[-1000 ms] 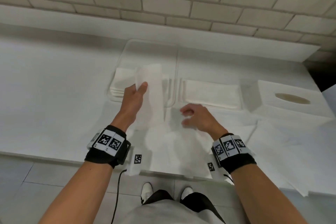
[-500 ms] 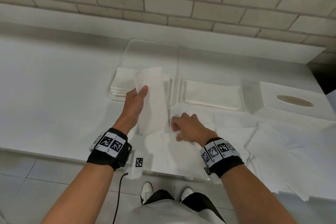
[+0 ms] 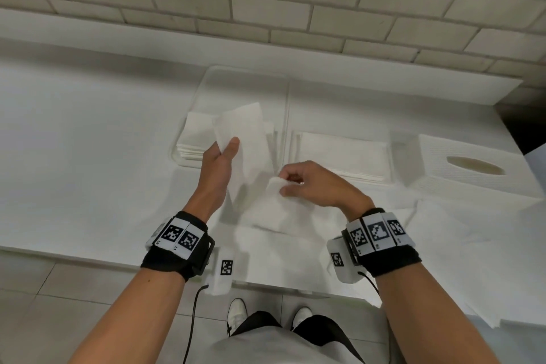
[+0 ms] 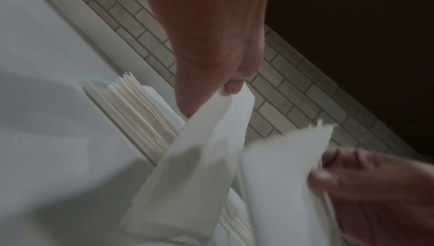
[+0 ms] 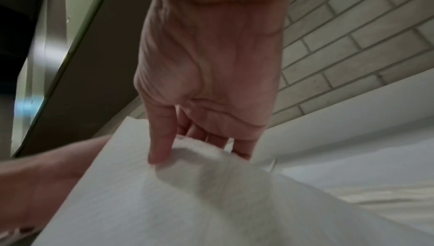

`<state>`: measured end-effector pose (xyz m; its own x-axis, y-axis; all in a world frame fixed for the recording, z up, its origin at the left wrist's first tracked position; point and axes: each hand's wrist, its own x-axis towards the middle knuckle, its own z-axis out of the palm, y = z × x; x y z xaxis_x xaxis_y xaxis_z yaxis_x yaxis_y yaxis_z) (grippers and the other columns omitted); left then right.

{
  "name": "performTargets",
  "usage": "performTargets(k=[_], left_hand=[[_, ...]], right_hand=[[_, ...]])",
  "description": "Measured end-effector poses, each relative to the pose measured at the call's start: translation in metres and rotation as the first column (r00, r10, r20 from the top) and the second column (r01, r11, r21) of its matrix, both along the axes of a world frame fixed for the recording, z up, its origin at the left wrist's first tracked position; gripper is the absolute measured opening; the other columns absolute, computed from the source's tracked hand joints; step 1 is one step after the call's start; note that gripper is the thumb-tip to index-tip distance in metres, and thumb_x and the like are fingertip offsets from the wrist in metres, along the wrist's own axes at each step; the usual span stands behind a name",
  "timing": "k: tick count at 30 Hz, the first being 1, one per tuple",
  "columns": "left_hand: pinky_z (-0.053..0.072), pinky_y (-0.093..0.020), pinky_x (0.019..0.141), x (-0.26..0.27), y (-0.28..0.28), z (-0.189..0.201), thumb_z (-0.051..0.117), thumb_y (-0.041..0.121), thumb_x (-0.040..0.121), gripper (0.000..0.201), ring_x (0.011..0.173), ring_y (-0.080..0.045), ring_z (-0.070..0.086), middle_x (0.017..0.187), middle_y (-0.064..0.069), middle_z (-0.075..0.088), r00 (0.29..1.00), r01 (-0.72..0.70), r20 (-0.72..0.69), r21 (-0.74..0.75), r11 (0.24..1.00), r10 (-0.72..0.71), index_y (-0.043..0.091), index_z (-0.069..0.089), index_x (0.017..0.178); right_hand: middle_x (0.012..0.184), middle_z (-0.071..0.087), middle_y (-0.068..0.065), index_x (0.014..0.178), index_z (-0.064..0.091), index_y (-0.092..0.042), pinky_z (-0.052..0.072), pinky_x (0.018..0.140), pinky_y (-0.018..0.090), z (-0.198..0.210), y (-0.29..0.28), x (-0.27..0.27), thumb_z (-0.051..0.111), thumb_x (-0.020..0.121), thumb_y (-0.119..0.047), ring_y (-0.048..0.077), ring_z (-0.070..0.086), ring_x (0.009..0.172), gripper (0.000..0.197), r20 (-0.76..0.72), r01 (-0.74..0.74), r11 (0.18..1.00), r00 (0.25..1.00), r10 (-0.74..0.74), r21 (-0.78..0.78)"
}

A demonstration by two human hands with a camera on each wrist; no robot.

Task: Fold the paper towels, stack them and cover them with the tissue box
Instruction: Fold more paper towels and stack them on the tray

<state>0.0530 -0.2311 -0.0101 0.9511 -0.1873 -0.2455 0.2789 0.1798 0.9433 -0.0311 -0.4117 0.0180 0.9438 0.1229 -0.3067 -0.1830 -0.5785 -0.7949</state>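
My left hand (image 3: 226, 151) pinches a white paper towel (image 3: 245, 139) by its upper edge, lifted above the counter; the left wrist view shows thumb and finger on that towel (image 4: 211, 138). My right hand (image 3: 291, 183) pinches the corner of another part of the paper (image 3: 274, 201), raised off the loose sheets; in the right wrist view its fingers (image 5: 162, 149) curl over the paper edge (image 5: 199, 161). I cannot tell whether both hold one sheet. A stack of folded towels (image 3: 196, 139) lies in the left tray behind my left hand. The white tissue box (image 3: 472, 171) stands at the right.
A second clear tray (image 3: 393, 156) holds a flat folded stack (image 3: 342, 154) between the hands and the box. Loose unfolded sheets (image 3: 472, 260) cover the counter's right front and hang past its edge. A brick wall (image 3: 266, 0) backs the counter.
My right hand rose from the loose sheets with a corner of paper pinched in it. The left hand kept its towel lifted, nearly in place.
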Motion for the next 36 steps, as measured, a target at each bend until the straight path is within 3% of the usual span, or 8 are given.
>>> performTargets(k=[7, 12, 15, 19, 22, 24, 33, 36], left_hand=[[0.056, -0.032, 0.08, -0.006, -0.02, 0.012, 0.052, 0.014, 0.097, 0.02, 0.093, -0.023, 0.07, 0.099, -0.005, 0.075, 0.982, 0.162, -0.085, -0.085, 0.983, -0.169, 0.012, 0.069, 0.105], [0.05, -0.039, 0.099, -0.008, -0.032, 0.015, 0.041, 0.056, 0.095, 0.058, 0.116, -0.024, 0.064, 0.125, -0.009, 0.068, 0.921, 0.308, -0.172, -0.228, 0.923, -0.35, 0.014, 0.059, 0.131], [0.054, -0.04, 0.092, -0.012, -0.039, 0.009, 0.061, 0.033, 0.093, 0.032, 0.107, -0.03, 0.068, 0.109, -0.007, 0.074, 0.943, 0.323, -0.104, 0.055, 0.945, -0.317, 0.011, 0.067, 0.115], [0.051, -0.04, 0.092, 0.0, -0.03, 0.0, 0.06, 0.021, 0.094, 0.014, 0.103, -0.028, 0.067, 0.098, -0.002, 0.071, 0.984, 0.178, -0.053, 0.245, 0.953, -0.17, 0.014, 0.066, 0.105], [0.05, -0.039, 0.096, 0.011, -0.017, 0.002, 0.06, 0.021, 0.094, 0.017, 0.105, -0.025, 0.065, 0.104, -0.002, 0.071, 0.994, 0.113, -0.035, 0.218, 0.969, -0.108, 0.016, 0.064, 0.109], [0.051, -0.037, 0.092, 0.016, -0.011, 0.003, 0.063, 0.018, 0.092, 0.012, 0.101, -0.022, 0.066, 0.101, 0.001, 0.071, 0.998, 0.055, -0.016, 0.175, 0.983, -0.053, 0.019, 0.066, 0.103], [0.052, -0.033, 0.084, 0.012, 0.0, 0.005, 0.059, 0.013, 0.094, 0.012, 0.092, -0.017, 0.067, 0.097, 0.002, 0.07, 0.998, -0.033, 0.051, 0.131, 0.991, 0.027, 0.018, 0.064, 0.103], [0.052, -0.032, 0.083, 0.011, 0.001, 0.005, 0.056, 0.015, 0.096, 0.011, 0.095, -0.02, 0.066, 0.097, 0.003, 0.07, 0.997, -0.035, 0.068, 0.131, 0.991, 0.026, 0.023, 0.063, 0.098]], right_hand=[[0.075, 0.06, 0.0, 0.078, 0.052, -0.018, 0.039, 0.045, 0.013, 0.018, -0.002, 0.01, 0.063, 0.092, -0.011, 0.005, 0.051, 0.05, 0.019, 0.093, 0.421, 0.76, 0.844, -0.528, 0.495], [0.087, 0.068, 0.007, 0.086, 0.058, -0.015, 0.054, 0.072, 0.039, -0.013, 0.003, 0.024, 0.06, 0.092, -0.013, 0.022, 0.063, 0.078, 0.007, 0.048, 0.631, 0.603, 0.67, -0.741, 0.487], [0.085, 0.063, 0.008, 0.088, 0.06, -0.006, 0.05, 0.071, 0.039, -0.027, 0.001, 0.025, 0.061, 0.092, -0.025, 0.023, 0.058, 0.076, 0.02, 0.008, 0.692, 0.552, 0.621, -0.784, 0.465], [0.103, 0.069, 0.006, 0.098, 0.067, -0.014, 0.059, 0.077, 0.043, -0.053, -0.028, 0.01, 0.053, 0.095, -0.019, 0.026, 0.067, 0.091, 0.014, 0.098, 0.731, 0.675, 0.668, -0.738, 0.099], [0.128, 0.057, 0.002, 0.123, 0.058, -0.019, 0.046, 0.097, 0.041, -0.076, -0.045, -0.005, 0.066, 0.085, -0.025, 0.024, 0.052, 0.12, 0.04, 0.019, 0.449, 0.755, 0.865, -0.502, -0.477], [0.137, 0.046, 0.001, 0.135, 0.046, -0.021, 0.037, 0.103, 0.041, -0.082, -0.043, -0.008, 0.073, 0.079, -0.032, 0.024, 0.04, 0.129, 0.063, -0.051, 0.303, 0.736, 0.908, -0.416, -0.606], [0.132, 0.047, 0.002, 0.127, 0.054, -0.019, 0.037, 0.102, 0.039, -0.085, -0.042, -0.004, 0.078, 0.073, -0.032, 0.024, 0.04, 0.129, 0.06, -0.101, 0.295, 0.768, 0.901, -0.421, -0.568], [0.116, 0.061, 0.004, 0.102, 0.061, -0.022, 0.049, 0.086, 0.035, -0.079, -0.045, -0.006, 0.078, 0.07, -0.016, 0.025, 0.059, 0.108, 0.036, -0.058, 0.42, 0.839, 0.883, -0.465, -0.346]])
